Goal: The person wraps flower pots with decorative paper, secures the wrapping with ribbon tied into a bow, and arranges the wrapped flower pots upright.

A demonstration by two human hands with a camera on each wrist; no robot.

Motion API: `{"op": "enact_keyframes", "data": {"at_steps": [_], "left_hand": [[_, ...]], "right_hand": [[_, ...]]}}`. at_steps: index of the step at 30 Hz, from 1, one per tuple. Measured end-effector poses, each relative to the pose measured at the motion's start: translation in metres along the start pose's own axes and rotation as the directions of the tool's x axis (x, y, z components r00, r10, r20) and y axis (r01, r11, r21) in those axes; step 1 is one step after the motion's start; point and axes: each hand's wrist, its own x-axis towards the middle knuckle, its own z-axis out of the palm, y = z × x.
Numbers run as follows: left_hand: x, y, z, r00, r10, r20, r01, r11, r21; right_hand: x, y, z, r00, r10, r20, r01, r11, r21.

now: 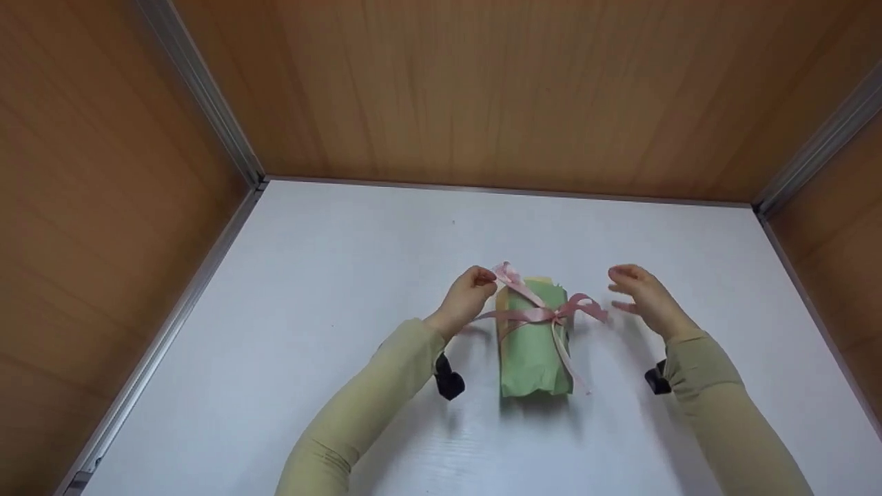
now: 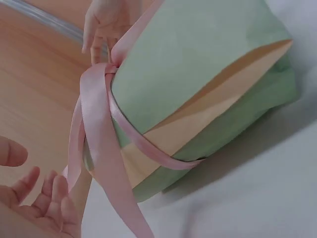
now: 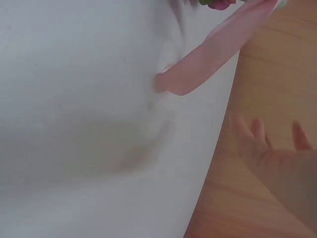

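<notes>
A green-and-tan paper-wrapped bundle [image 1: 534,358] lies on the white table, with a pink ribbon [image 1: 527,315] tied around its middle in a bow. One loop stands up and left, another points right, and the tails trail left and down. My left hand [image 1: 468,293] is at the upper-left loop, fingertips right beside it; in the left wrist view its thumb [image 2: 12,151] stands apart from the bent fingers, with ribbon passing behind them. To the right of the bow, my right hand [image 1: 641,293] hovers with fingers spread and holds nothing. A pink flower [image 3: 220,4] peeks out at the right wrist view's top edge.
Brown wood-grain panels [image 1: 468,89] enclose the white table [image 1: 331,262] at the back and both sides, with metal strips along their joints. A black wrist device [image 1: 449,380] hangs under the left sleeve, another [image 1: 658,377] under the right.
</notes>
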Motion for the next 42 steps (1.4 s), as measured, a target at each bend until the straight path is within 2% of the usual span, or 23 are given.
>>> {"op": "enact_keyframes", "data": {"at_steps": [3,6,8,11,14,16,20,23,25,29,33,39,42], "left_hand": [[-0.012,-0.003,-0.001,0.995,-0.085,0.057,0.079,0.992,0.093],[-0.022,-0.006,0.000,0.972,-0.192,0.138,0.164,0.968,0.191],[-0.027,-0.007,0.002,0.954,-0.228,0.192,0.181,0.955,0.235],[-0.030,-0.008,0.008,0.935,-0.220,0.279,0.154,0.959,0.239],[-0.030,-0.008,0.015,0.925,-0.192,0.328,0.123,0.968,0.219],[-0.029,-0.009,0.020,0.925,-0.196,0.326,0.126,0.967,0.223],[-0.027,-0.012,0.026,0.937,-0.198,0.288,0.132,0.963,0.234],[-0.025,-0.015,0.028,0.945,-0.166,0.282,0.111,0.973,0.201],[-0.024,-0.017,0.029,0.950,-0.134,0.283,0.090,0.983,0.163],[-0.022,-0.021,0.027,0.951,-0.095,0.296,0.069,0.993,0.097],[-0.020,-0.024,0.024,0.948,-0.077,0.310,0.055,0.995,0.079],[-0.019,-0.028,0.023,0.948,-0.091,0.306,0.073,0.995,0.070],[-0.020,-0.028,0.022,0.948,-0.123,0.293,0.105,0.992,0.076]], "right_hand": [[-0.010,0.009,0.004,0.990,0.070,0.122,-0.058,0.994,-0.094],[-0.015,0.017,0.009,0.965,0.114,0.236,-0.082,0.987,-0.141],[-0.016,0.021,0.014,0.947,0.126,0.294,-0.090,0.987,-0.133],[-0.014,0.025,0.025,0.928,0.106,0.357,-0.076,0.992,-0.096],[-0.012,0.027,0.037,0.913,0.084,0.398,-0.073,0.996,-0.042],[-0.010,0.029,0.045,0.900,0.065,0.431,-0.077,0.997,0.009],[-0.006,0.032,0.057,0.872,0.039,0.488,-0.110,0.987,0.118],[-0.004,0.035,0.062,0.869,0.032,0.494,-0.131,0.977,0.167],[-0.003,0.037,0.065,0.875,0.036,0.483,-0.144,0.971,0.190],[-0.002,0.039,0.069,0.886,0.047,0.462,-0.167,0.960,0.223],[0.000,0.039,0.072,0.889,0.036,0.456,-0.160,0.958,0.237],[0.001,0.039,0.077,0.893,0.041,0.448,-0.170,0.953,0.250],[0.001,0.038,0.078,0.901,0.043,0.431,-0.160,0.957,0.240]]}}
